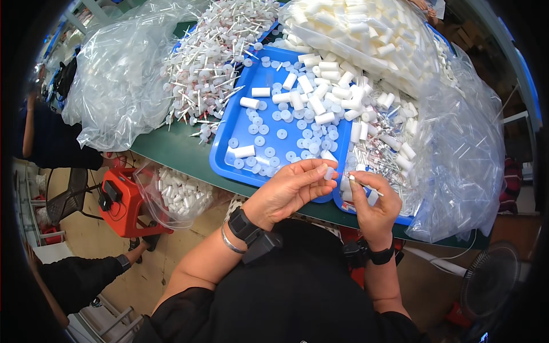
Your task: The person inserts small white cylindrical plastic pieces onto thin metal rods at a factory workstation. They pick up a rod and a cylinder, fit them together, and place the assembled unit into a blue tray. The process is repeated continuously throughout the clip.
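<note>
Head view: left hand [286,191] pinches white cap [329,172]; right hand [374,203] grips thin stick [366,186], tip toward cap.

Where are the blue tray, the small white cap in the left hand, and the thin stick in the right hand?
blue tray [227,128]: head view, bare left wall of the tray.
white cap [329,173]: head view, middle of the cap at the left fingertips.
stick [370,189]: head view, middle of its thin shaft.

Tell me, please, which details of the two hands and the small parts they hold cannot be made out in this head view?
- Left hand: small white cap is partly covered by fingertips.
- Right hand: thin white stick is too small to tell its end.
- Blue tray: right side is buried under white tubes.
</note>
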The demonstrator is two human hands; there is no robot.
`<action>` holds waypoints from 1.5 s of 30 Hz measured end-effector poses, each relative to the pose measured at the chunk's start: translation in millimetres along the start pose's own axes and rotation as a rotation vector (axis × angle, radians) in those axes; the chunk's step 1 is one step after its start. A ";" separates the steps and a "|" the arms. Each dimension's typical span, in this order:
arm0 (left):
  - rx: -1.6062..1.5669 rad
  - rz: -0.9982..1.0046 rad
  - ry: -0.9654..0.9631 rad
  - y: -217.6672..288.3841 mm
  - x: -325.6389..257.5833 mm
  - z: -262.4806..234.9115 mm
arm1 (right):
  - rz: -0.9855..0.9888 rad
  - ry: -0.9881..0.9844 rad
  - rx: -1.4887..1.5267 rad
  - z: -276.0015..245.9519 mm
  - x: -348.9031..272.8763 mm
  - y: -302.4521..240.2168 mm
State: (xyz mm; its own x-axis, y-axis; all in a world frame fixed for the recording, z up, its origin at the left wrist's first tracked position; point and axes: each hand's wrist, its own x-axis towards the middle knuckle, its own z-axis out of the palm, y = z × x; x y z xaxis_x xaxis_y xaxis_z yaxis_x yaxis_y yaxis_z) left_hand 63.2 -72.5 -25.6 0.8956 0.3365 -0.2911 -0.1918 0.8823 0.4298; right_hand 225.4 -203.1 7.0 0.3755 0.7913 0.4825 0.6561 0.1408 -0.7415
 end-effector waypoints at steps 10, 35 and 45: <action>0.020 -0.006 -0.003 -5.2 1.9 0.8 | -0.056 -0.107 -0.049 -3.0 7.2 -10.4; 0.171 -0.054 0.081 -22.7 6.8 5.0 | 0.224 -0.180 -0.068 5.7 -7.1 -7.5; 0.139 0.124 0.248 -2.3 0.7 12.2 | 0.404 -0.196 -0.516 -86.3 -20.6 27.8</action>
State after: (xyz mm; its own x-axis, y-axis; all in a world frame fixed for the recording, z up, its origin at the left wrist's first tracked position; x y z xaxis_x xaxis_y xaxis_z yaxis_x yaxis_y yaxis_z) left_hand 69.2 -78.3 -16.4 0.7405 0.5234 -0.4215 -0.2210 0.7820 0.5828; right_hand 292.4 -266.9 16.7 0.5630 0.8221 0.0847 0.7356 -0.4517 -0.5049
